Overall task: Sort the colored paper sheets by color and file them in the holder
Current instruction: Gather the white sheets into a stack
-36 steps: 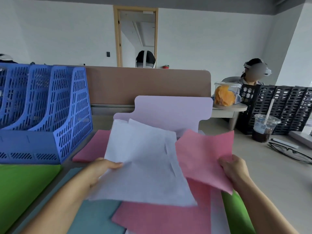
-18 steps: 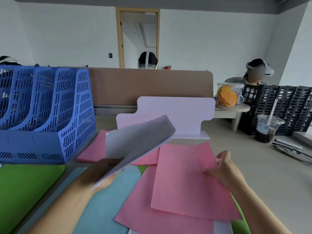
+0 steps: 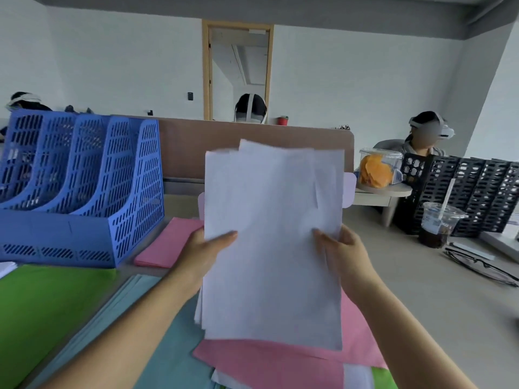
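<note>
- A stack of white paper sheets is held upright in the middle of the view, raised above the table. Its top edges are uneven.
- The left hand grips the stack's left edge, at 9 o'clock of the stack, with the thumb lying across the front sheet.
- The right hand grips the right edge, at 3 o'clock, with the thumb on the front as well. The two hands are apart, one on each side of the stack.
- A blue slotted file holder stands on the table at 10 o'clock of the stack. What is in its compartments cannot be made out.
- A small pile of pink sheets lies flat just beside the holder's right wall.
- More loose pink sheets lie flat on the table below the raised stack, at 6 o'clock.
- Pale teal sheets lie at 7 o'clock, under the left forearm.
- Green sheets lie at 8 o'clock, in front of the holder.
- At 3 o'clock, well apart from the stack, are an iced drink cup with a straw, a pair of glasses and a black slotted holder.
- A brown divider panel runs behind the table at 12 o'clock.
- A person wearing a headset sits beyond the divider panel at 2 o'clock.
</note>
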### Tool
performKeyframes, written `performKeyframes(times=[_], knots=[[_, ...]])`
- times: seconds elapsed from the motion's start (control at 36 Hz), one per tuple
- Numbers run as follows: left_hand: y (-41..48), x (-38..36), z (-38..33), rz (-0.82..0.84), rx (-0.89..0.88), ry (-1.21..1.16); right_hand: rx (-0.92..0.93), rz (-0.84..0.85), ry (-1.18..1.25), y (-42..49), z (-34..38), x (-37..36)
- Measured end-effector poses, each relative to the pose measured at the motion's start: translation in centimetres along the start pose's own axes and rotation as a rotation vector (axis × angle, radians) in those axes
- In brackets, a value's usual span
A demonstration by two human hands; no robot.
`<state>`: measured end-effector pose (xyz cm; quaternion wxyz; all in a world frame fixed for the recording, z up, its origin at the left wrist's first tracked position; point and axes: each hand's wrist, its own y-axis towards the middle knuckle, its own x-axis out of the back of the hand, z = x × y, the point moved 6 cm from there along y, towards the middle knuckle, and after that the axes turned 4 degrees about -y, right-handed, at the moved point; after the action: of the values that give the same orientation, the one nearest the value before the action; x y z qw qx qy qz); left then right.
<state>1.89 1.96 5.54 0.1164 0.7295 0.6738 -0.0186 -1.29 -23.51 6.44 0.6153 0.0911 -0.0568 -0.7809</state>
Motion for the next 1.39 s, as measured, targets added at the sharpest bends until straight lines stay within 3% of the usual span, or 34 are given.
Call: performKeyframes(times=[0.22,0.53,0.67,0.92,1.14,1.39], knots=[[-1.0,-0.9,-5.2,-0.001,-0.139,-0.119,0.217,0.008,0.055,-1.5,5.7,-0.6],[-1.9,-2.1,-8.4,0.081,-0.293,-0.159,0.25,0.034,0.074,-2.5,7.5,-2.1],[-1.7,-1.4,-6.5,0.059,-0.232,-0.146,0.235,-0.001,0.099,-2.8,6.2,-1.3],[-2.8,-1.3,2.5,0.073,-0.013,0.021,-0.062,-0.064,-0.068,-4.4,-1.1,-1.5],[-1.4,0.3,-1.3,0.123,-0.137,-0.112,0.014,-0.107,-0.035,-3.7,1.7,-1.9],[-1.6,-0.4,1.4,0.092,-0.009,-0.105,0.037,-0.152,-0.02,-3.9,0.8,-3.1]])
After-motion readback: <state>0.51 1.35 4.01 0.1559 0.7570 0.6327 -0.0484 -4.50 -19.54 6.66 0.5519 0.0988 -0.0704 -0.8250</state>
